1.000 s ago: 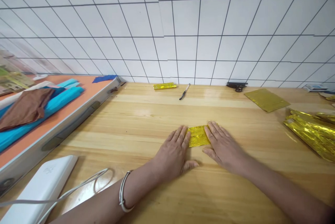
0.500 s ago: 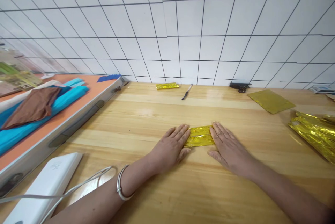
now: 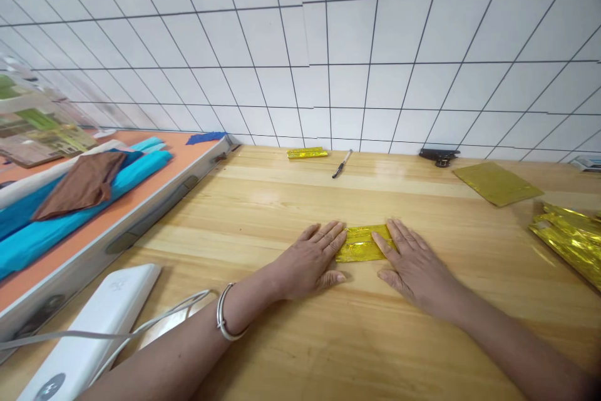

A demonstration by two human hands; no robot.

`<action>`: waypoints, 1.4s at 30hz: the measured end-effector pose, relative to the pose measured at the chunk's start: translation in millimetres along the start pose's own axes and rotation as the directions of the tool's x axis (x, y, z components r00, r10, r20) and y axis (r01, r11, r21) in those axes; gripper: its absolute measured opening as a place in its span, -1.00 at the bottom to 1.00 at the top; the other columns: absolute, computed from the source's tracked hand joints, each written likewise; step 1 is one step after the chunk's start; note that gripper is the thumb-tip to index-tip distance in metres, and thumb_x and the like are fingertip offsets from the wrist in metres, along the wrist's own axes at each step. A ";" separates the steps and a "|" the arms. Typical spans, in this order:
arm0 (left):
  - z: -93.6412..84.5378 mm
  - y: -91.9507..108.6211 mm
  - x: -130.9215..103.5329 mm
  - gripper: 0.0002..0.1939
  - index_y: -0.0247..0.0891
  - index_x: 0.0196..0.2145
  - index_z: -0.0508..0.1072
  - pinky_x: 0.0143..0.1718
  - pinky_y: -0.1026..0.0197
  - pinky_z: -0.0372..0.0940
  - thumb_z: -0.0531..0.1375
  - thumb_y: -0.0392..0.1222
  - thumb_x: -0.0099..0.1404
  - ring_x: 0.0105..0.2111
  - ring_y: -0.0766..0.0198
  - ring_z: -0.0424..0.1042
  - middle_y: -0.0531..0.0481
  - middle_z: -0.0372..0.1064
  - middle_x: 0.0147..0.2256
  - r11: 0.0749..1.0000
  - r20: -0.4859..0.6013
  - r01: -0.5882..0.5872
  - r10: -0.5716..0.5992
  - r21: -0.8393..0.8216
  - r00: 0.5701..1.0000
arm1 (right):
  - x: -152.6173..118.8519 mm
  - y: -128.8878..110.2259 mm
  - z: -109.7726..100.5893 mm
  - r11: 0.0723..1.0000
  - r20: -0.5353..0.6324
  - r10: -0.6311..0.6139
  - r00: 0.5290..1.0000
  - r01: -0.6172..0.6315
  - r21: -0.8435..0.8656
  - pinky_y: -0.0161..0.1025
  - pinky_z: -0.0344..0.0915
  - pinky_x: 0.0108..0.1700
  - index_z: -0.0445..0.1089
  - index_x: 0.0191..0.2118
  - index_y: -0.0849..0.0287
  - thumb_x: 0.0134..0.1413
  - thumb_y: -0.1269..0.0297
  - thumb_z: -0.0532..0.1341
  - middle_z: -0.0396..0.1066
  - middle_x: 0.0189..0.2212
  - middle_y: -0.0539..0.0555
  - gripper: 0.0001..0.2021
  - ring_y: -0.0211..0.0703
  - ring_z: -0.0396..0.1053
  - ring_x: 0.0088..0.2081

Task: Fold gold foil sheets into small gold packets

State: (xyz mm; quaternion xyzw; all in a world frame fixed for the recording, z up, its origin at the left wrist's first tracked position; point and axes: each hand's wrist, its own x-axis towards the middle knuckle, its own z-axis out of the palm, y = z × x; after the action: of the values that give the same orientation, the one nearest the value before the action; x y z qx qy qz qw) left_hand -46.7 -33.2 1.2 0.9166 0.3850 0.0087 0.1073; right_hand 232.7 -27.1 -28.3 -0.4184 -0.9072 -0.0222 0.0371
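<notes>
A folded piece of shiny gold foil [image 3: 360, 251] lies flat on the wooden table [image 3: 263, 201], with a crease line running across its middle. My left hand [image 3: 312, 260] rests on its left end, fingers stretched out and palm down, with the thumb on the wood. Over the right end lies my right hand [image 3: 413, 263], also flat; its index finger is spread apart from the others and reaches onto the foil. The foil's two ends are partly hidden under my fingers.
Near the wall are a narrow gold strip [image 3: 307, 153], a pen [image 3: 342, 164] and a black stapler-like object [image 3: 439, 156]. At right lie a flat gold sheet [image 3: 498, 184] and crumpled foil [image 3: 570, 238]. At left are a white device [image 3: 101, 326] with cables and rolled blue material [image 3: 94, 207].
My right index finger has spread away from the other fingers and now lies further over the foil. The whole view has shifted slightly, with things appearing further right.
</notes>
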 end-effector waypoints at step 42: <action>7.4 29.5 4.1 -0.15 -0.40 0.28 -0.12 0.23 -0.11 -0.22 -0.16 0.31 0.27 0.29 -0.10 -0.32 -0.32 -0.28 0.28 0.996 -0.098 -0.075 0.079 0.042 0.992 | -7.9 34.7 -3.8 0.998 0.003 0.034 0.999 -0.034 0.047 0.09 -0.12 0.24 -0.27 0.32 0.11 0.24 -0.02 -0.15 -0.20 0.31 0.13 -0.38 -0.03 -0.23 0.30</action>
State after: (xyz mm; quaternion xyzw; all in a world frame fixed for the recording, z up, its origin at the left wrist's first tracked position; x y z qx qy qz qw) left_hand -22.3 -51.7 -0.4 0.9311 0.3544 0.0512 0.0697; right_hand 264.3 -10.9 -24.9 -0.4327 -0.9003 0.0001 0.0462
